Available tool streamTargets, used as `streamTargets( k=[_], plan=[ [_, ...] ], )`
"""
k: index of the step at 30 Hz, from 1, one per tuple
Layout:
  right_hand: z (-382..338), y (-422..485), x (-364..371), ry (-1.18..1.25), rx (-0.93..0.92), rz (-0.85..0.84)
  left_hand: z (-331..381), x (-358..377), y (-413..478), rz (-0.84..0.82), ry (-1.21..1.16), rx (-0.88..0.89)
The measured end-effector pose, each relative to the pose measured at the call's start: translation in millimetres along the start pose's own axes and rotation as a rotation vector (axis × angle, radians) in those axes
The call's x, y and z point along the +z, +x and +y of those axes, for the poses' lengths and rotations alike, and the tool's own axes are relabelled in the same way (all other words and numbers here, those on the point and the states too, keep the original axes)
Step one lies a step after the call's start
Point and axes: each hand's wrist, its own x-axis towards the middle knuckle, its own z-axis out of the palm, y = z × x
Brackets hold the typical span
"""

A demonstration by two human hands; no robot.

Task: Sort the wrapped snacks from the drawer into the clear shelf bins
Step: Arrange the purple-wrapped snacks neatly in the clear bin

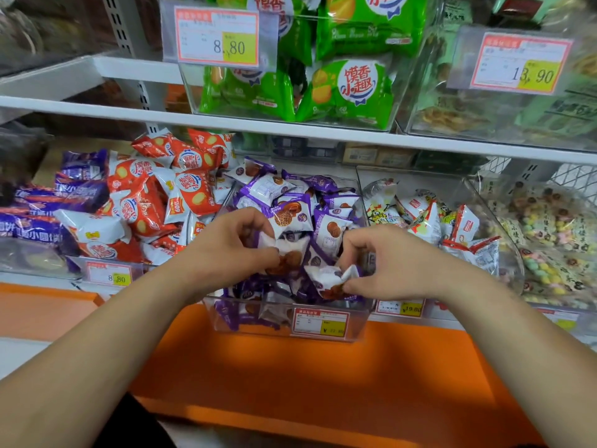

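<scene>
Orange ledge (290,383) sat nearest. Beyond it, left grip (232,244) pinched a purple-white snack (289,248) and right grip (387,263) pinched a second snack (326,277), both over the clear bin (361,315) heaped w/ like packs. Red packs (193,189) lay to its left, green packs (349,88) on the shelf above.

Single view, head-worn, wide-angle. Looks forward and down at a shop shelf (97,108) from close, within arm's reach. Left hand (226,244) and right hand (387,263) meet at frame centre over a clear bin (363,321) of purple packets (284,189). The shelf's white board crosses the top third; orange ledge (307,376) fills the foreground. Straight edges bow toward the frame borders.
</scene>
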Motion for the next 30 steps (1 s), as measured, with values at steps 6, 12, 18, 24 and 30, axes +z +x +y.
streamTargets(
  k=[6,12,18,24,30],
  plan=[
    [2.5,4.9,7.9,-0.16,-0.034,-0.122,-4.0,8.8,0.4,-0.068,0.194,0.136],
    [6.5,8.2,12.8,-0.326,-0.121,-0.196,0.2,17.9,7.1,-0.079,0.24,0.199],
    [0.7,0.5,9.3,-0.331,-0.139,-0.221,15.1,25.1,17.6,-0.126,0.368,0.246],
    [10.9,-14.5,-13.6,0.013,-0.061,0.215,21.0,43.9,25.4,-0.208,0.321,0.217],
    [19.9,-3.4,6.6,-0.261,-0.109,0.043,13.7,64.3,40.3,-0.321,0.589,0.341]
  ],
)
